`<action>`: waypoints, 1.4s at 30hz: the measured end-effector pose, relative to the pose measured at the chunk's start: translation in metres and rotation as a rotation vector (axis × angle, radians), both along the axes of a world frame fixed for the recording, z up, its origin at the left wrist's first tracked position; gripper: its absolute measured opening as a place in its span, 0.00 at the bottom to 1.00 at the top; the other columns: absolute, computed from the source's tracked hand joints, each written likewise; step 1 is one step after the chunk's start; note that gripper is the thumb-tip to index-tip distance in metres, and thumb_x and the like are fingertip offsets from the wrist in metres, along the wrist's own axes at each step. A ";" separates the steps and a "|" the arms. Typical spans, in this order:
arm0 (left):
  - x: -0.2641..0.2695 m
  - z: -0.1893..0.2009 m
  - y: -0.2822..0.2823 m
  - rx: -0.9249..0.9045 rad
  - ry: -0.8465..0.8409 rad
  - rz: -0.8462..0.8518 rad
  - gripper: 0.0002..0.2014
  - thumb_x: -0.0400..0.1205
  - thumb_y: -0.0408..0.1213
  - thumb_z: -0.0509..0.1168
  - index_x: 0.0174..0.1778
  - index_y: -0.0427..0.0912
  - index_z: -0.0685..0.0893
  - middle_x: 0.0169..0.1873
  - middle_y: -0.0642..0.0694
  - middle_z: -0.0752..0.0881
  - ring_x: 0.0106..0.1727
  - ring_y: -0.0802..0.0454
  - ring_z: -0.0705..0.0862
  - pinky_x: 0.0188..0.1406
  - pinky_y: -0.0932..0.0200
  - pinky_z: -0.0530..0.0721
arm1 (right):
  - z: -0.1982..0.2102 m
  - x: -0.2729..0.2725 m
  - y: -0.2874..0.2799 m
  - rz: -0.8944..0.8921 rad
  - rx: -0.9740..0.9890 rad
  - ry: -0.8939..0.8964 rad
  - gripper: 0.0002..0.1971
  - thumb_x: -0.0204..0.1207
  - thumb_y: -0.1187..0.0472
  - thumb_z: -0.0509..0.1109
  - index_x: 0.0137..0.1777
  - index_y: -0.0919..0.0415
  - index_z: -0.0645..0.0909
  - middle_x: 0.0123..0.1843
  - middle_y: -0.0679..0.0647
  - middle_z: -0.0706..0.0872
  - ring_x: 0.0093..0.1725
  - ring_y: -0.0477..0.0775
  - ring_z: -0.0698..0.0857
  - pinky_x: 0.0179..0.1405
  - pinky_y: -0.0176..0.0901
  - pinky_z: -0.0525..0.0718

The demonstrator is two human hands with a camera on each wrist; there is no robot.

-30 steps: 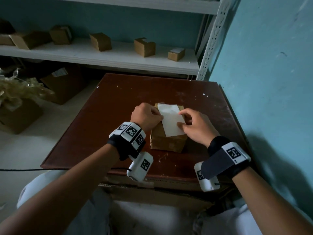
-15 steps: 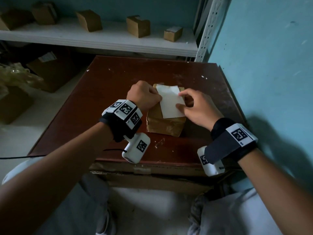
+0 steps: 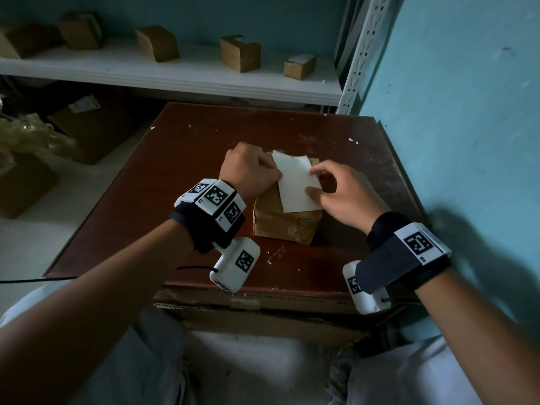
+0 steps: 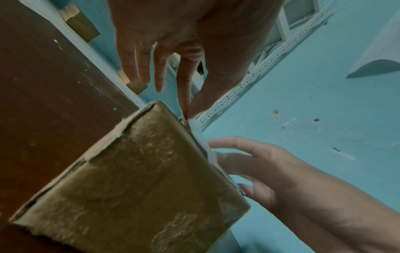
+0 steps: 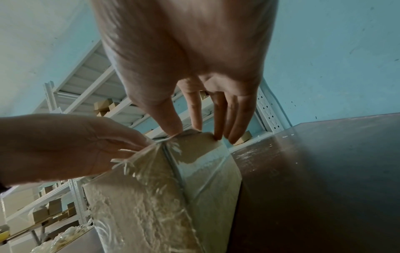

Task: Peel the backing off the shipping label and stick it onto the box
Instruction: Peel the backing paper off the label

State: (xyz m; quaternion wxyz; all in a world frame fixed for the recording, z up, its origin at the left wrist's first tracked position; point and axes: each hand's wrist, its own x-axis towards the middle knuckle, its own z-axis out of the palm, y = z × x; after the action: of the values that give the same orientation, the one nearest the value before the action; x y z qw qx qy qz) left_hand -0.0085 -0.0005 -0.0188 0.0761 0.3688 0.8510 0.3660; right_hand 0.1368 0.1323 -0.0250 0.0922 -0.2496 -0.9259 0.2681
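A small brown cardboard box [image 3: 287, 226] stands on the dark red table [image 3: 175, 200]. The white shipping label [image 3: 296, 188] lies slanted over the box's top. My left hand [image 3: 271, 171] pinches the label's left edge between thumb and forefinger, which the left wrist view shows edge-on at the left hand [image 4: 187, 113] above the box [image 4: 140, 188]. My right hand [image 3: 310, 181] rests thumb and forefinger tips on top of the label's right side. In the right wrist view the right hand [image 5: 185, 129] touches the top rim of the box [image 5: 162, 196], whose side is covered in torn tape.
A white shelf [image 3: 175, 74] behind the table carries several small cardboard boxes [image 3: 239, 52]. The blue wall [image 3: 467, 141] runs close along the table's right edge. A larger carton [image 3: 87, 133] sits on the floor to the left. Paper scraps [image 3: 274, 254] lie near the box.
The head view has tilted and shifted. Both hands stay on the label over the box, with hardly any movement of the label itself.
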 end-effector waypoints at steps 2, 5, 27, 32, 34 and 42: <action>0.001 0.003 -0.001 0.019 0.053 -0.002 0.08 0.78 0.39 0.71 0.47 0.40 0.91 0.56 0.47 0.86 0.59 0.54 0.81 0.57 0.62 0.78 | 0.000 0.000 -0.001 -0.011 0.024 -0.006 0.20 0.79 0.49 0.70 0.70 0.49 0.76 0.70 0.55 0.76 0.71 0.58 0.74 0.65 0.48 0.74; 0.001 0.005 0.000 0.060 0.115 0.008 0.09 0.78 0.40 0.71 0.49 0.40 0.90 0.62 0.46 0.84 0.68 0.50 0.77 0.71 0.51 0.69 | 0.001 0.000 -0.001 -0.024 0.068 0.025 0.19 0.79 0.50 0.70 0.69 0.50 0.78 0.69 0.55 0.75 0.72 0.59 0.71 0.65 0.46 0.69; -0.009 0.016 -0.004 0.464 0.599 -0.130 0.06 0.78 0.37 0.70 0.40 0.37 0.86 0.54 0.44 0.84 0.47 0.57 0.83 0.40 0.65 0.86 | 0.019 -0.012 -0.020 -0.127 -0.509 0.557 0.12 0.88 0.64 0.57 0.51 0.64 0.83 0.40 0.54 0.88 0.36 0.47 0.85 0.38 0.33 0.84; -0.008 0.007 -0.004 0.313 0.701 -0.261 0.07 0.79 0.40 0.68 0.40 0.39 0.86 0.56 0.43 0.82 0.48 0.56 0.82 0.38 0.60 0.85 | 0.021 -0.011 -0.018 -0.218 -0.697 0.530 0.16 0.89 0.63 0.53 0.47 0.63 0.81 0.35 0.55 0.85 0.28 0.46 0.80 0.28 0.33 0.78; -0.008 0.003 -0.004 0.266 0.711 -0.296 0.07 0.79 0.40 0.68 0.40 0.40 0.86 0.56 0.44 0.82 0.50 0.54 0.83 0.36 0.53 0.87 | 0.020 -0.011 -0.016 -0.252 -0.711 0.504 0.18 0.89 0.60 0.51 0.46 0.62 0.81 0.34 0.54 0.86 0.28 0.47 0.80 0.29 0.37 0.76; -0.002 -0.009 -0.003 0.056 0.667 -0.454 0.02 0.77 0.36 0.71 0.42 0.42 0.86 0.53 0.47 0.84 0.42 0.51 0.86 0.33 0.57 0.84 | 0.010 -0.010 -0.005 -0.380 -0.548 0.322 0.17 0.85 0.51 0.60 0.41 0.59 0.84 0.35 0.55 0.88 0.29 0.48 0.83 0.27 0.38 0.79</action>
State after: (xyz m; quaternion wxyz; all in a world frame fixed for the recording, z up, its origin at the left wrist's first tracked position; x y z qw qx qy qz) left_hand -0.0108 -0.0035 -0.0276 -0.1354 0.6480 0.7155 0.2232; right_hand 0.1270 0.1270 -0.0151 0.2144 -0.3873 -0.7307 0.5197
